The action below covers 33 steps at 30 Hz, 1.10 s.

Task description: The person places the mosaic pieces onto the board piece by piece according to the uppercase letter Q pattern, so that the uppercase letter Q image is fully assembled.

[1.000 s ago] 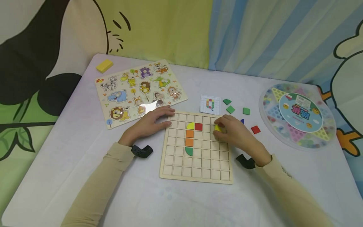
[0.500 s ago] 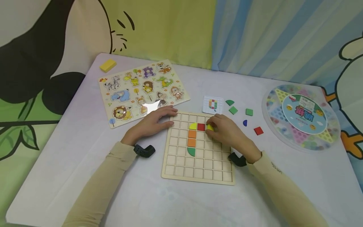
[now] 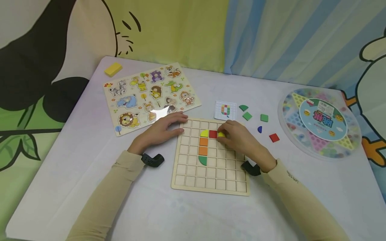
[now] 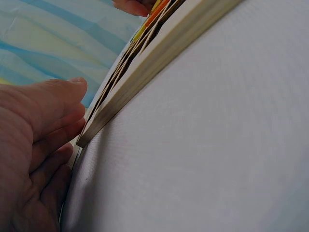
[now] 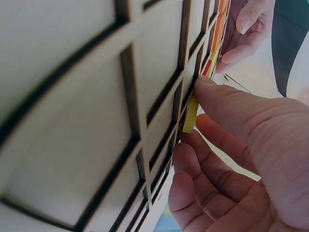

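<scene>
A wooden grid board (image 3: 211, 184) lies on the table in the head view. Set in its cells are a yellow quarter-circle piece (image 3: 204, 133), a red square (image 3: 212, 134), two orange squares (image 3: 203, 146) and a green quarter-circle piece (image 3: 203, 160). My right hand (image 3: 241, 137) pinches another yellow piece (image 5: 191, 115) between thumb and fingers, at the cell just right of the red square. Part of that piece is hidden by the fingers. My left hand (image 3: 161, 130) rests at the board's upper left corner, fingers loosely extended, thumb at its edge (image 4: 104, 113).
Behind the board lies a pattern card (image 3: 225, 110). Loose green pieces (image 3: 247, 116), a blue half-circle (image 3: 259, 129) and a red square tile (image 3: 274, 137) lie to the right. Farther out are a round clear case (image 3: 319, 124), an animal puzzle (image 3: 150, 97) and a yellow block (image 3: 113, 69).
My right hand has moved left across the board with the yellow piece, up beside the red square, uncovering the blue half-circle. My left hand has stayed at the corner.
</scene>
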### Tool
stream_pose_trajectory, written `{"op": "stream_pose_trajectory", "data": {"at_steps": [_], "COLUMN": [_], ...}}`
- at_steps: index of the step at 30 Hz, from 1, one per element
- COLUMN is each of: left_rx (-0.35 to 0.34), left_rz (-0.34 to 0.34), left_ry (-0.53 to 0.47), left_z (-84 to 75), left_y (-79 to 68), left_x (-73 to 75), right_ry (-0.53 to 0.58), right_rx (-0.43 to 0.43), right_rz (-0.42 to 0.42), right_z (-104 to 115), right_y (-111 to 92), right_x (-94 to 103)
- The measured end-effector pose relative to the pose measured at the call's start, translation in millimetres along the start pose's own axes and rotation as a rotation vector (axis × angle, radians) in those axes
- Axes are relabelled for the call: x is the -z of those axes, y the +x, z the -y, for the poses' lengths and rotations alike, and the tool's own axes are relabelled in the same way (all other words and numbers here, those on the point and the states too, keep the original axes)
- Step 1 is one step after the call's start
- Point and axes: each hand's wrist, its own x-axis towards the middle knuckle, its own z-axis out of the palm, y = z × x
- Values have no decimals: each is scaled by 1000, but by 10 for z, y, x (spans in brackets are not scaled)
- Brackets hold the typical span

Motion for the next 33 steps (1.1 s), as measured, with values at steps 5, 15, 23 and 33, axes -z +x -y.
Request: {"op": "stream_pose_trajectory", "data": {"at_steps": [5,15,23,33], "left_rx": [-2,-16,-11,-1], "left_rz": [5,11,12,6], "left_ry": [-1,-5,7,8], "left_z": [19,-1,0,29], "left_y": [10,28,24,11], "left_x": [-8,-9,1,-3], "right_ry": [-3,48,81,53], "right_rx": [5,-14,22,20], "right_rz": [-2,16,6,13], "right_z": [-5,-36,-90,-65], "right_y": [-8,-38,-46,-25], "right_x": [5,30,29,10]}}
